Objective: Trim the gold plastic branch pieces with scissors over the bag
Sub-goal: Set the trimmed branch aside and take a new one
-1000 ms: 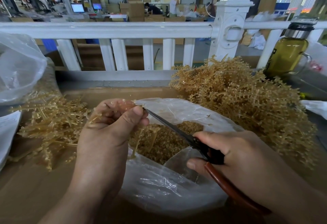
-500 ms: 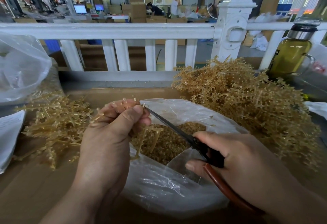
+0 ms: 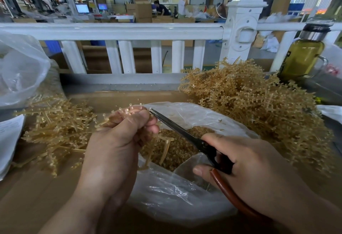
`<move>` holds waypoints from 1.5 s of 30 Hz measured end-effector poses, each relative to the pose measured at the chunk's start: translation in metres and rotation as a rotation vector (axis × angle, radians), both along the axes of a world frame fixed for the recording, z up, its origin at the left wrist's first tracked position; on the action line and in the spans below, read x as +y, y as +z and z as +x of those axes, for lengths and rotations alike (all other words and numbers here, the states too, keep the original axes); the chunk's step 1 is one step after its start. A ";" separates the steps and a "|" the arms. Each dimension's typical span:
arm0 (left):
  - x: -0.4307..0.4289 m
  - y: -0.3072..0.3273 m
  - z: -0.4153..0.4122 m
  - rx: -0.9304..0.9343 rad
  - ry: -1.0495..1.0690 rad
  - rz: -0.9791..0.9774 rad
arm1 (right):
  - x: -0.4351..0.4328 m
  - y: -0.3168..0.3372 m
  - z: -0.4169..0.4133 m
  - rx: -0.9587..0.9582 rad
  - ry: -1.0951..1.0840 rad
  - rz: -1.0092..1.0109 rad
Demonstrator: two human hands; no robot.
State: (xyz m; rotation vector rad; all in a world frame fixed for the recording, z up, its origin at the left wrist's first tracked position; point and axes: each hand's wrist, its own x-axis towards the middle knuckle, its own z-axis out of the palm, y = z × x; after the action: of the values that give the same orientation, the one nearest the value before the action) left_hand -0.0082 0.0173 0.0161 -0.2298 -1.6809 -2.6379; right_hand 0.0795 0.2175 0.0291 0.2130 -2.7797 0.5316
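Cardboard bench point(image 3: 46, 196): hands point(image 3: 114, 152) point(image 3: 259, 167) round branch point(image 3: 166, 149), scissors point(image 3: 181, 133)

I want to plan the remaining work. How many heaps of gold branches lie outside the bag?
2: a flat heap left of the left hand; a tall heap right of the bag. The far-left sack may hide more.

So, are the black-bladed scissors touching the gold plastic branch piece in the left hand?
Cannot tell. Head view: the black-bladed scissors end beside the gold plastic branch piece; junction blurred.

Busy workshop behind a white railing point(image 3: 111, 31)
Glass bottle point(image 3: 303, 56) of yellowish liquid far right; cardboard boxes point(image 3: 142, 9) and lit monitors point(image 3: 82, 8) way back.
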 end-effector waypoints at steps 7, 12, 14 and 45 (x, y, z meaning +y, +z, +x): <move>0.001 0.002 0.002 0.010 -0.009 -0.021 | 0.001 -0.001 -0.001 0.007 -0.006 -0.026; 0.002 0.000 0.002 0.013 -0.044 -0.035 | 0.002 -0.005 -0.004 0.072 0.003 -0.055; 0.002 0.001 0.002 0.013 -0.047 -0.037 | 0.002 -0.005 -0.004 0.103 -0.001 -0.046; 0.001 0.001 0.002 -0.007 -0.076 -0.113 | 0.005 -0.004 -0.007 -0.067 0.023 -0.131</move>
State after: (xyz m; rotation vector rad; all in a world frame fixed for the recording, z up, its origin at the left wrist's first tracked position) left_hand -0.0058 0.0179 0.0168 -0.2918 -1.8628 -2.6008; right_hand 0.0727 0.2226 0.0250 0.2017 -2.7961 0.7367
